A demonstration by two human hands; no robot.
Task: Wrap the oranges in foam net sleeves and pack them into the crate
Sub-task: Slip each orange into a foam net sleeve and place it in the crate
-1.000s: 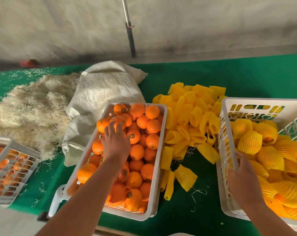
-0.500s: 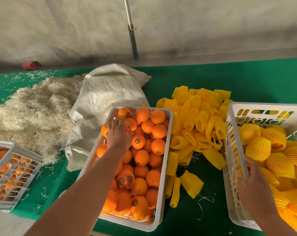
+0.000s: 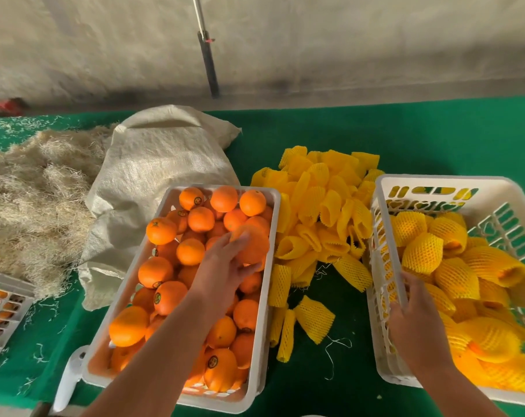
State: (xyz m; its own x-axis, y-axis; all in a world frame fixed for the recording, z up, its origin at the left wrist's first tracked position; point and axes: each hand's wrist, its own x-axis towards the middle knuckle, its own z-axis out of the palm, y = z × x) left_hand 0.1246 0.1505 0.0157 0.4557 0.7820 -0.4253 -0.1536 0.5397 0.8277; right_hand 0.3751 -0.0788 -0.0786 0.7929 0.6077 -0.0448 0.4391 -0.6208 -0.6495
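Gripping a round bare orange (image 3: 250, 246) with fingers curled over its top, your left hand (image 3: 225, 267) sits above the right side of the white plastic supply crate (image 3: 264, 341), which is heaped with unwrapped oranges. Your right hand (image 3: 413, 320) has its fingers hooked over the near-left wall of the white slotted packing crate (image 3: 384, 236), where wrapped fruit already lies; it holds nothing else. Between the two crates, the pile of loose yellow foam net sleeves (image 3: 321, 212) rests on the green table covering (image 3: 405, 139). Risk noted: the orange is taken from above only, so it could slip and roll back among its neighbours or onto the cloth. A second risk: with your right hand occupied on the crate wall, no sleeve is ready, and one-handed sleeving would likely tear or bunch the net. Count: two crates in work, plus a third white crate (image 3: 2, 320) partly visible at far left; roughly thirty bare oranges showing; about fifteen wrapped; sleeves too numerous and overlapped to count exactly. A woven pale sack (image 3: 159, 164) and a heap of straw-like fibre (image 3: 35, 200) lie behind.
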